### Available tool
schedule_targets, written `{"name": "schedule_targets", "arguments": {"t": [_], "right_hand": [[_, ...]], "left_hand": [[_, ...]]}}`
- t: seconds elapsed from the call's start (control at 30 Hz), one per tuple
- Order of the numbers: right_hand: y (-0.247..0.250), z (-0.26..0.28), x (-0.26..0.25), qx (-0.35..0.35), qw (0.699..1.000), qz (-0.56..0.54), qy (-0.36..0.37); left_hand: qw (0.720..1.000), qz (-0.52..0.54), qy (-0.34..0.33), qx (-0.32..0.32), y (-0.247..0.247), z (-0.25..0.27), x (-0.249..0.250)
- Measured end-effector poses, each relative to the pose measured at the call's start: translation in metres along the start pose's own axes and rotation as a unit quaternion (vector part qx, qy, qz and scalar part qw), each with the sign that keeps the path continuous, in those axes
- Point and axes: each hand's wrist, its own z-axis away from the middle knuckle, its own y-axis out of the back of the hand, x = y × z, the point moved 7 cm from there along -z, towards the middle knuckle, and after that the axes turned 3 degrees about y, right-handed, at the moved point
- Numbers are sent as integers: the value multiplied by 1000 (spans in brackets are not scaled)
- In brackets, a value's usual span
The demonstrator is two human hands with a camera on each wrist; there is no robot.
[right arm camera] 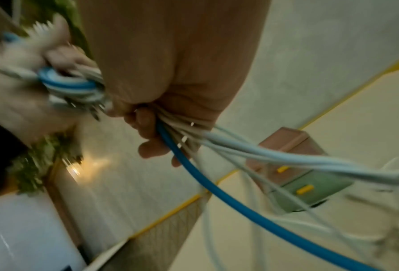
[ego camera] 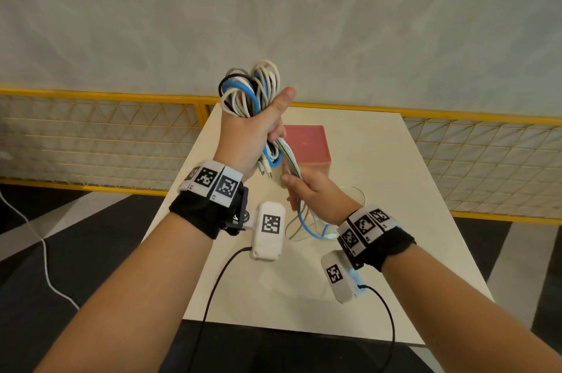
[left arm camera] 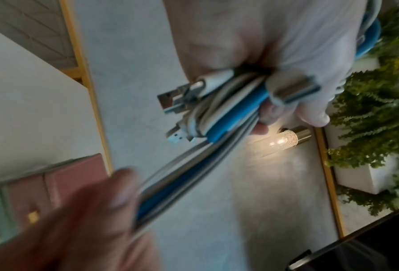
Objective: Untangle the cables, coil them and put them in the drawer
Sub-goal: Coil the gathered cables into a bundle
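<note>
My left hand [ego camera: 258, 129] is raised above the table and grips a coiled bundle of cables [ego camera: 249, 89], white, blue and black, with loops sticking up past the thumb. USB plugs [left arm camera: 175, 102] poke out under the fist. Just below it my right hand [ego camera: 310, 193] grips the strands [right arm camera: 193, 135] that run down from the bundle. Their loose ends, a blue cable [ego camera: 307, 226] and white ones, trail onto the table. Behind the hands stands the small drawer box [ego camera: 307, 144], pink on top; its drawer fronts [right arm camera: 309, 187] with yellow handles look closed.
A white table [ego camera: 395, 190] carries the box and the cable tails. A yellow mesh railing [ego camera: 91, 135] runs behind it. Black leads hang from both wrist cameras. Green plants [left arm camera: 374, 102] and a lit lamp [left arm camera: 282, 141] show in the wrist views.
</note>
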Motion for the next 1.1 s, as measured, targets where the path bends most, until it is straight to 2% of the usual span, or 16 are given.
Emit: {"name": "schedule_targets", "arguments": {"t": [0.13, 0.23, 0.3, 0.37, 0.47, 0.57, 0.63, 0.7, 0.77, 0.9, 1.0, 1.1], "right_hand": [[-2, 1, 26, -46, 996, 13, -72], [12, -7, 27, -49, 994, 43, -87], [31, -16, 26, -14, 989, 113, -94], [54, -23, 19, 54, 981, 162, -91], [76, -28, 3, 143, 965, 208, -72], [80, -25, -22, 198, 949, 243, -30], [78, -23, -36, 208, 940, 270, -5], [73, -24, -47, 184, 927, 327, 7], [66, -23, -54, 143, 930, 337, 26], [57, -17, -53, 31, 973, 225, 40], [55, -16, -47, -17, 983, 175, 45], [57, -14, -45, -27, 986, 150, 68]], "left_hand": [[997, 71, -2, -37, 3, -1, 16], [985, 119, 32, -123, -1, 3, 13], [972, 115, 73, -192, -7, 9, 6], [969, 36, 112, -219, -8, 15, -4], [962, -104, 170, -185, -1, 22, -26], [959, -145, 199, -139, 1, 29, -43], [960, -156, 202, -114, 0, 32, -52], [959, -167, 199, -114, -5, 33, -58], [958, -182, 189, -113, -8, 33, -62], [956, -211, 173, -113, -6, 31, -66], [956, -211, 167, -119, -8, 31, -69], [959, -215, 158, -101, -8, 31, -71]]}}
